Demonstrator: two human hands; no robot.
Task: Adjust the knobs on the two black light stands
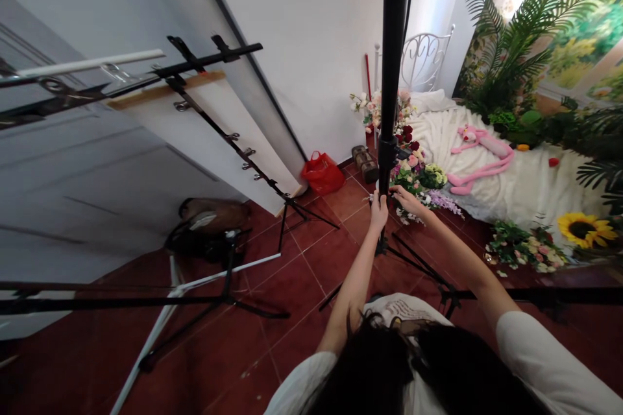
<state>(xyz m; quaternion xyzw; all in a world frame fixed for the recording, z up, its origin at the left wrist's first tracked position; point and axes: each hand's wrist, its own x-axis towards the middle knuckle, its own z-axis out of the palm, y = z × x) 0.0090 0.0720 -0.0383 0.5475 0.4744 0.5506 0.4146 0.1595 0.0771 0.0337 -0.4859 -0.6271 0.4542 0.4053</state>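
Observation:
A tall black tripod stand [392, 45] rises upright in front of me, with a collar and knob partway up. My left hand [378, 211] is wrapped round its pole below that collar. Close beside it, my right hand [409, 202] reaches the pole from the right with its fingers bent and drawn together. Whatever the right fingertips pinch is too small to make out. The stand's legs [421, 264] spread over the red tiles near my body, partly hidden by my arms and head. A thin cable runs along the upper pole.
To the left, a backdrop frame with metal clips carries a white sheet [228, 136]. Its legs and a white pole [160, 327] cross the floor. A red bag [324, 172] sits by the wall. Flowers [413, 159] and a pink plush toy [489, 146] lie at the white-draped bed [535, 188].

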